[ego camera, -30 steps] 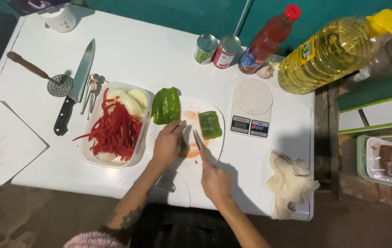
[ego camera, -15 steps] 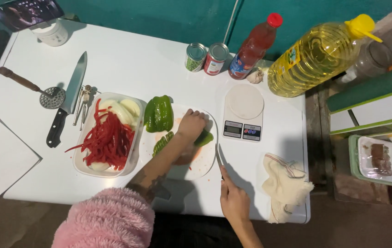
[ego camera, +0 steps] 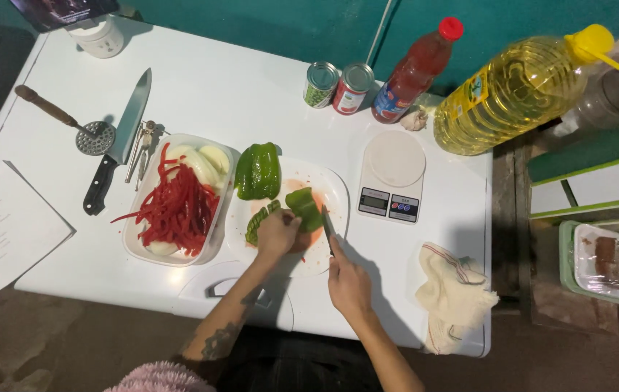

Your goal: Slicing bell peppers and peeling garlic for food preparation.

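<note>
The left hand (ego camera: 278,234) presses curled fingers onto a green pepper piece (ego camera: 304,208) to steady it on the white cutting board (ego camera: 331,181), while the right hand (ego camera: 349,284), just beside it, grips a small knife (ego camera: 328,226) with its blade against that piece.

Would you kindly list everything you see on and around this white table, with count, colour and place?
pepper piece: 1, green, on the plate under the left hand
pepper half: 1, green, plate's far left edge
pepper strips: few, green, plate's left
plate: 1, white, table centre
tub: 1, clear, red strips and pale slices inside, left of the plate
big knife: 1, black-handled, far left
skimmer: 1, wooden-handled, beside it
scale: 1, white, right of the plate
cans: 2, back
red bottle: 1, back
oil jug: 1, yellow, back right
cloth: 1, cream, front right
notebook: 1, white, front left
left hand: on the pepper piece
right hand: holds a small knife
</note>
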